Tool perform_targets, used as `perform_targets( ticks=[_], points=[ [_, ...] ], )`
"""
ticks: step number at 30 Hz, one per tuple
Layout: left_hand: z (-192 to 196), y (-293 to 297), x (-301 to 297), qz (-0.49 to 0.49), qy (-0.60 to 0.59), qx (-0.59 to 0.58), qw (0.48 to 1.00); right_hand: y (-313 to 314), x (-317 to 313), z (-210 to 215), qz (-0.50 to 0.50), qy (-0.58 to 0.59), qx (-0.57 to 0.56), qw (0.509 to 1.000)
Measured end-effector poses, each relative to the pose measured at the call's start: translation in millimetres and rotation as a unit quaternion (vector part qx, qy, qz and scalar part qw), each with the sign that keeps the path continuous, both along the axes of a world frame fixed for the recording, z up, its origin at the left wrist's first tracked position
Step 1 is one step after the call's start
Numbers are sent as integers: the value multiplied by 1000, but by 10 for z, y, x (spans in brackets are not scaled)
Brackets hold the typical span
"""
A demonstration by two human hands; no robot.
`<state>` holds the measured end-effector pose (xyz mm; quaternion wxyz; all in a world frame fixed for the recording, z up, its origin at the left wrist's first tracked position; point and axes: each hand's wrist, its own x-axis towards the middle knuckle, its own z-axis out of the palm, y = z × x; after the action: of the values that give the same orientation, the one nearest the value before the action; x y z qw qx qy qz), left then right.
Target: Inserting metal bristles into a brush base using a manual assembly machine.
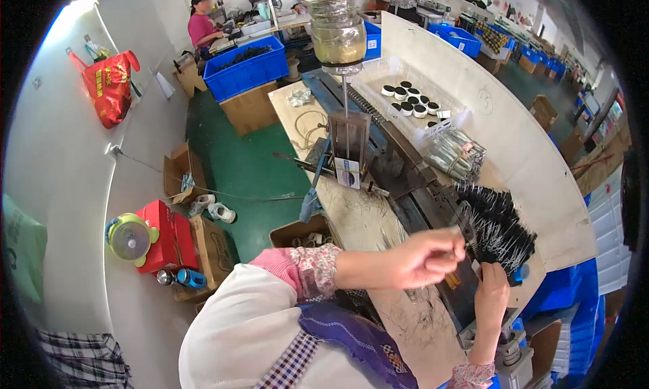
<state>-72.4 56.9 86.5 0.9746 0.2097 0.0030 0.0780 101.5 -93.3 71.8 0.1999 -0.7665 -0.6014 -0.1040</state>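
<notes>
Pale wooden bench (409, 314) beside green floor (253, 159); left fingers (441, 241) curled together, right fingers (489, 273): closure unclear.

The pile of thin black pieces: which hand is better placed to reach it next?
Probably the right hand: it is right beside the pile of thin black pieces, while the left hand is farther left.

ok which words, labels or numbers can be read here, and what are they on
I won't copy print, only place it:
Red bag: yellow characters
Back-centre blue bin: white label, number
Curved white board: circled handwritten mark
White card: print too small to read
</notes>
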Motion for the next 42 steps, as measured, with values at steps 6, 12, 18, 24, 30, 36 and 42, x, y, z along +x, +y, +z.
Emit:
perform_targets(
  ticks=[6,12,18,24,30,36,42],
  points=[
    [-291,526,-482,100,59,24,993,-63,-94,229,3,77,-44,996],
    [-599,-61,-342,10,29,517,855,949,767,70,-86,298,-224,924],
    [-979,-131,-229,-53,30,606,793,1042,1143,-422,-114,135,-361,916],
    [-651,141,262,13,49,732,679,326,470,822,-80,230,-141,960],
    [-466,-122,1134,15,9,778,628,-357,366,482,-47,180,1,983],
    [-247,46,968,104,20,866,489,-216,120,138,43,87,56,994],
    [-232,-35,595,24,26,834,550,-400,104,436,-78,288,125,946]
  ],
)
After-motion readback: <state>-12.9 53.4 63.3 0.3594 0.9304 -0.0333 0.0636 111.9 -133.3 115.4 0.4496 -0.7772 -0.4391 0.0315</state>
